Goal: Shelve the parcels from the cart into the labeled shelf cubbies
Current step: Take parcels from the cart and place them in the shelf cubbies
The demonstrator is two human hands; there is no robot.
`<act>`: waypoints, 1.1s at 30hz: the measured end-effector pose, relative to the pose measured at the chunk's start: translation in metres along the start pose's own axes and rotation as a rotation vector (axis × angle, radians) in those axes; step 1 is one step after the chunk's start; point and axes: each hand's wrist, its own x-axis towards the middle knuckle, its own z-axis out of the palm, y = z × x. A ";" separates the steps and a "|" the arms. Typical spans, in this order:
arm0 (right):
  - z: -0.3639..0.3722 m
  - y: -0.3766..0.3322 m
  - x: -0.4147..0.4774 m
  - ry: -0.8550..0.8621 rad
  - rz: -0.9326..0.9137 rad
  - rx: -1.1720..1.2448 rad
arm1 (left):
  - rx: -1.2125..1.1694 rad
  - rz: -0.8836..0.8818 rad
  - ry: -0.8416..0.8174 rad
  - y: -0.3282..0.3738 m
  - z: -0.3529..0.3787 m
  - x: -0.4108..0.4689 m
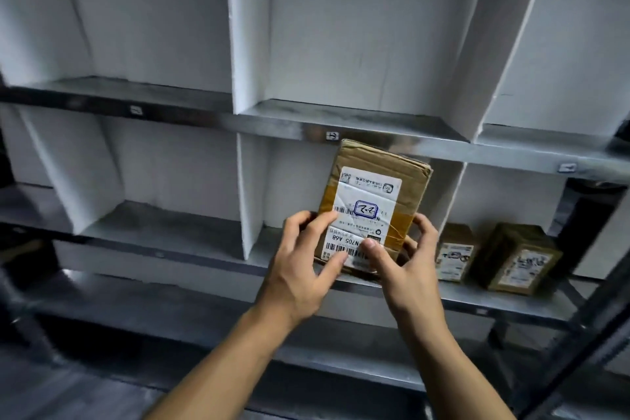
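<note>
Head view: a person's left hand and right hand hold a brown cardboard parcel upright at the mouth of the middle cubby of a grey metal shelf. Each grip is pinching the parcel's lower half. The left thumb lies across the face with the fingers curled round the left edge, and the right thumb presses the face while the fingers wrap behind the right edge. The parcel leans slightly, its top edge just below the rail above. Whether its bottom edge touches the shelf board cannot be told behind the hands. A white shipping label with barcodes and a blue stamped box covers much of the face and reads upside down to the camera. A small tag sits on the rail just above the parcel. White dividers separate the cubbies. In the next cubby to the right stand a small parcel and a second small parcel, side by side near the front edge
</note>
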 end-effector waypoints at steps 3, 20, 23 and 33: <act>0.025 -0.003 0.012 -0.059 -0.025 0.021 | 0.032 -0.012 0.044 -0.007 -0.023 0.001; 0.254 0.052 -0.033 -0.260 0.245 0.137 | 0.420 -0.451 -0.063 -0.191 -0.229 -0.086; 0.310 0.053 -0.042 -0.253 0.258 0.113 | 0.529 -0.484 -0.210 -0.230 -0.273 -0.089; 0.438 0.065 -0.036 -0.214 0.304 0.013 | 0.821 -0.372 -0.522 -0.326 -0.360 -0.068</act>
